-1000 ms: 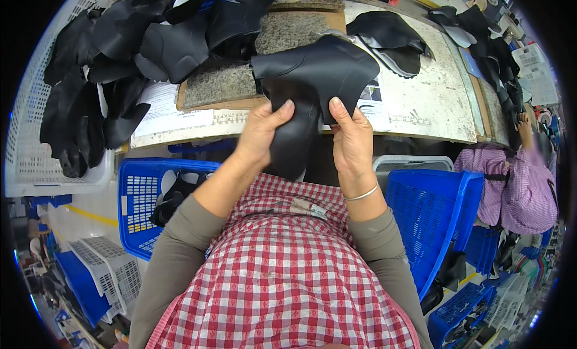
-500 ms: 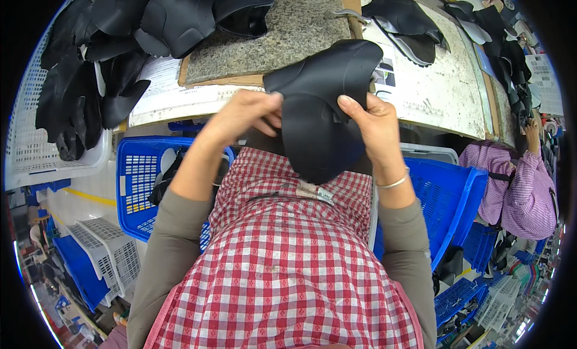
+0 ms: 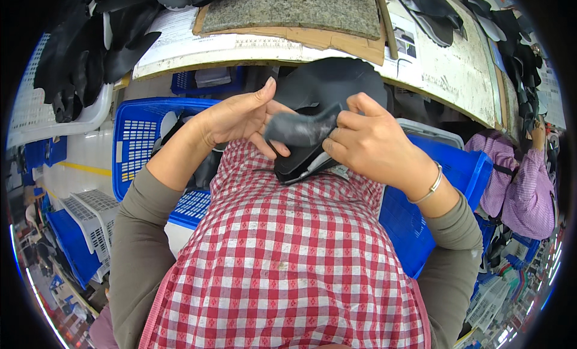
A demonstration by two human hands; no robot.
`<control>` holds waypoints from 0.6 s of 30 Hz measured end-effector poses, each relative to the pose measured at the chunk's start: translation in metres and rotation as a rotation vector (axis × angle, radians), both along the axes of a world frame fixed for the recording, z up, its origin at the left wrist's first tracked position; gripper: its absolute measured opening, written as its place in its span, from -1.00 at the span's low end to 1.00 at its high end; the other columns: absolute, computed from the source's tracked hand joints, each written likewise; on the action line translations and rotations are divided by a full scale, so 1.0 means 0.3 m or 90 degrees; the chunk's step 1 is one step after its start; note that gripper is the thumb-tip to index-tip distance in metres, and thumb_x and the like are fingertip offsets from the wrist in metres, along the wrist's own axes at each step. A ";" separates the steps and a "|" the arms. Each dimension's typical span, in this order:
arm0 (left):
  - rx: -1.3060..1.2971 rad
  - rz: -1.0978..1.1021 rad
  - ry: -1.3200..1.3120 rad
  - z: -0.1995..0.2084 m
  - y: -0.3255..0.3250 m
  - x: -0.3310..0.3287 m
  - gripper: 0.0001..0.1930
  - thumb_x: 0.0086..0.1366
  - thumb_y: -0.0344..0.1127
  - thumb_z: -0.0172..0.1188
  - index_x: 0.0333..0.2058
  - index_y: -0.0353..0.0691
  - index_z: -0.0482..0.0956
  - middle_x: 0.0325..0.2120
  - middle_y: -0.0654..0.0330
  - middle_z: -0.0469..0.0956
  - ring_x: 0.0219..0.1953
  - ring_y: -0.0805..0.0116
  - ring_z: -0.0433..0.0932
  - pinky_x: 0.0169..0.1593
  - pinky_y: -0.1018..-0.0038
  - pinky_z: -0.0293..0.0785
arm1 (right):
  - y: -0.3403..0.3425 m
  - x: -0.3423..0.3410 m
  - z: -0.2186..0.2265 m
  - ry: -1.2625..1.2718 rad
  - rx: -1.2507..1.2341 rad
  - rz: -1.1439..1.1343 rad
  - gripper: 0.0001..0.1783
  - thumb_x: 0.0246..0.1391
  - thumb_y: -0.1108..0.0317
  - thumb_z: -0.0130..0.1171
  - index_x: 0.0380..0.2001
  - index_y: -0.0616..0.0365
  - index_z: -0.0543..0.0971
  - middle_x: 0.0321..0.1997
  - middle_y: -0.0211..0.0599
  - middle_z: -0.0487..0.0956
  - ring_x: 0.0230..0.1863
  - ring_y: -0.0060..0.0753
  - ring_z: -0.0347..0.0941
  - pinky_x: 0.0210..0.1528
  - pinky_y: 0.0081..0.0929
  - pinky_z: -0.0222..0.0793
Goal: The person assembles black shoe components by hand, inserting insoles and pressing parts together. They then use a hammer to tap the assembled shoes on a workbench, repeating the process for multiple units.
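A black leather shoe upper rests between my lap and the table's front edge, its lower end on my apron. In front of it is a curved, shiny dark piece, smeared by motion; I cannot tell whether it is a flap of the upper or separate. My right hand pinches the right end of this piece, fingers curled. My left hand is at its other end, thumb raised and fingers stretched out, partly hidden behind the piece.
Beyond the upper is a white table with a grey stone slab on it. Black uppers pile up at the far left. Blue baskets stand on both sides of me. A person in a purple checked top works at the right.
The upper has come down from the table edge toward my lap and turned. My left thumb has lifted away from it, while my right hand now pinches the dark curved piece.
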State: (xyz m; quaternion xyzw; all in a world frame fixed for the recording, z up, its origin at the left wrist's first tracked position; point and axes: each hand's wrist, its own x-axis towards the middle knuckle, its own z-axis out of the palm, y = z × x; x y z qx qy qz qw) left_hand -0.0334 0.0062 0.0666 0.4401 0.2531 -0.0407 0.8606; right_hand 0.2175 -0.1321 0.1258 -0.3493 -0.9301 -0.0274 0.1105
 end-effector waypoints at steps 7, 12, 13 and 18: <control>0.444 -0.135 0.161 -0.094 -0.071 0.020 -0.55 0.28 -0.38 0.37 0.12 -0.38 0.54 -0.17 -0.04 0.68 -0.15 0.24 0.70 -0.08 0.43 0.66 | -0.006 0.010 -0.049 -0.001 -0.020 -0.042 -0.84 -0.19 0.32 0.29 -0.45 0.06 0.70 -0.53 -0.49 0.59 -0.37 -0.43 0.45 -0.01 -0.35 0.37; 0.105 0.109 0.081 -0.196 -0.151 0.028 -0.44 0.09 -0.51 0.52 0.09 -0.41 0.56 0.04 0.09 0.63 0.06 0.26 0.60 0.21 0.37 0.47 | -0.007 0.011 -0.081 0.062 0.009 -0.073 -0.84 -0.20 0.31 0.29 -0.46 0.04 0.72 -0.55 -0.52 0.59 -0.38 -0.43 0.43 -0.08 -0.37 0.34; 0.435 0.080 0.123 -0.205 -0.154 0.051 -0.43 0.08 -0.50 0.52 0.08 -0.41 0.55 0.02 0.02 0.65 0.04 0.21 0.63 0.15 0.36 0.51 | -0.005 0.008 -0.090 0.059 -0.018 -0.085 -0.84 -0.21 0.31 0.29 -0.47 0.04 0.73 -0.56 -0.52 0.58 -0.39 -0.43 0.43 -0.10 -0.38 0.33; 0.898 -0.016 0.151 -0.127 -0.069 0.078 -0.55 0.08 -0.49 0.44 -0.01 -0.31 0.61 -0.14 -0.06 0.64 -0.06 -0.08 0.63 0.03 0.27 0.56 | -0.011 0.005 -0.134 0.065 -0.030 -0.153 -0.91 -0.20 0.34 0.29 -0.54 -0.03 0.73 -0.64 -0.52 0.54 -0.42 -0.44 0.41 -0.07 -0.39 0.30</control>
